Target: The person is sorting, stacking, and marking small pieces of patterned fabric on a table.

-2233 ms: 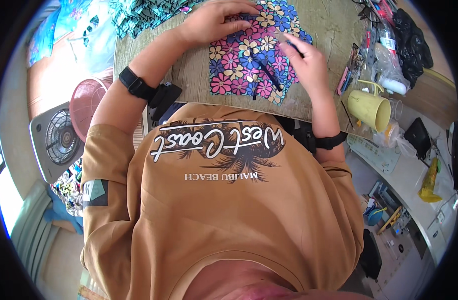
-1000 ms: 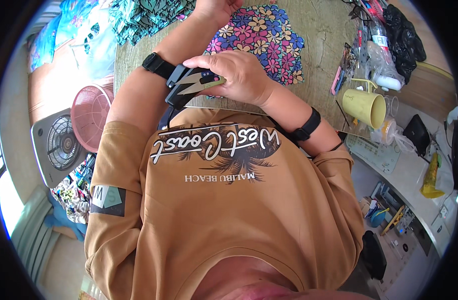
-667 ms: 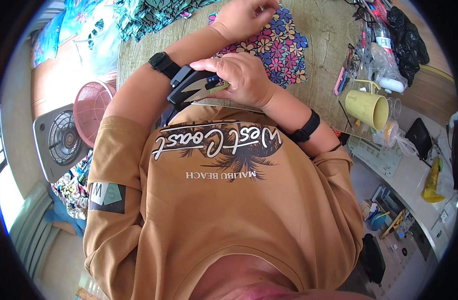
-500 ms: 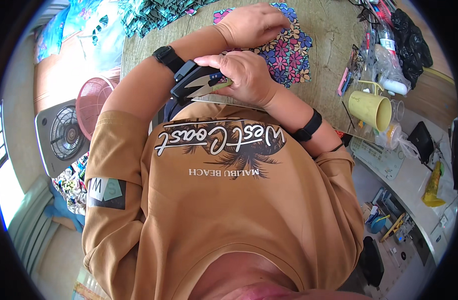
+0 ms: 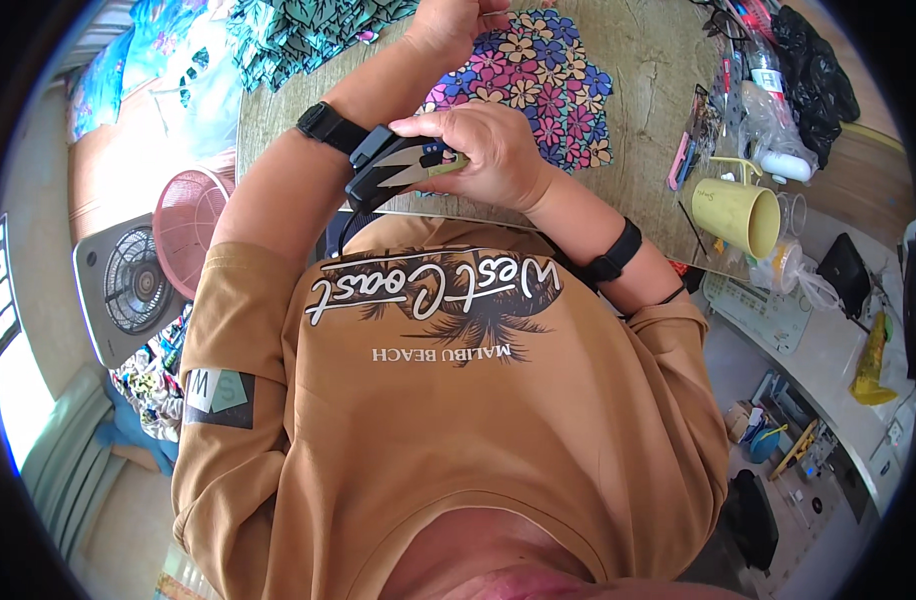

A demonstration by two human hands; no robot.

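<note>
My right hand is closed around small thread snips with a yellowish-green handle. Their pointed blades are spread apart and point left, in front of a black boxy object whose kind I cannot tell. At the upper edge of the picture my left hand has its fingers curled; part of it is cut off, and anything in its fingers is hidden. It is beside a flowered fabric piece in pink, purple and cream, which lies flat on the wooden table.
A pile of teal-and-black fabric pieces lies at the far left. On the right are a yellow mug on its side, a plastic bottle, pens and a black bag. A pink basket and a fan stand left.
My left hand has moved away and to the left, uncovering more of the flowered fabric. My right hand stays in nearly the same place with the snips.
</note>
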